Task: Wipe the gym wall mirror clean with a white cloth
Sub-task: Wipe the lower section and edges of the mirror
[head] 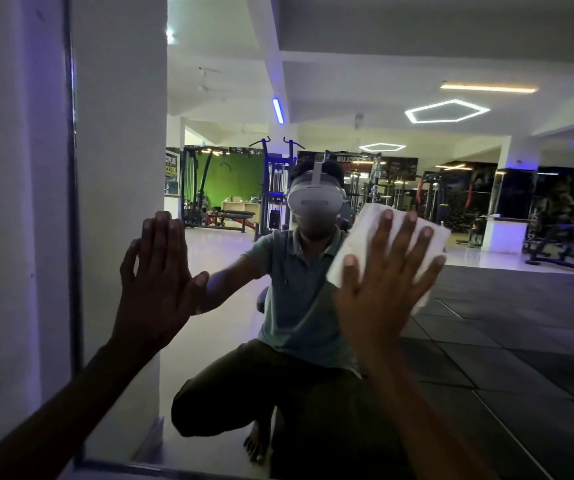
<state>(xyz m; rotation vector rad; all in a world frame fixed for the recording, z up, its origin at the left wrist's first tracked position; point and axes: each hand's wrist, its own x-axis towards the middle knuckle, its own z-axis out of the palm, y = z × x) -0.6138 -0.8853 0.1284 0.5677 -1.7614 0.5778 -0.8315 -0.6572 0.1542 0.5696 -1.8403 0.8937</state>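
The wall mirror point(417, 81) fills most of the view, its dark frame point(74, 237) running down the left side and along the bottom. My right hand point(386, 282) lies flat with spread straight fingers on a folded white cloth point(434, 237), pressing it against the glass at centre right. My left hand point(160, 275) rests flat on the mirror near its left edge, fingers straight and together, holding nothing. The glass reflects a crouching person in a headset.
A white wall point(11, 202) borders the mirror on the left. In the reflection are gym machines point(275, 188), a bench, black floor mats point(521, 341) and ceiling lights. The mirror's bottom edge sits close to the floor.
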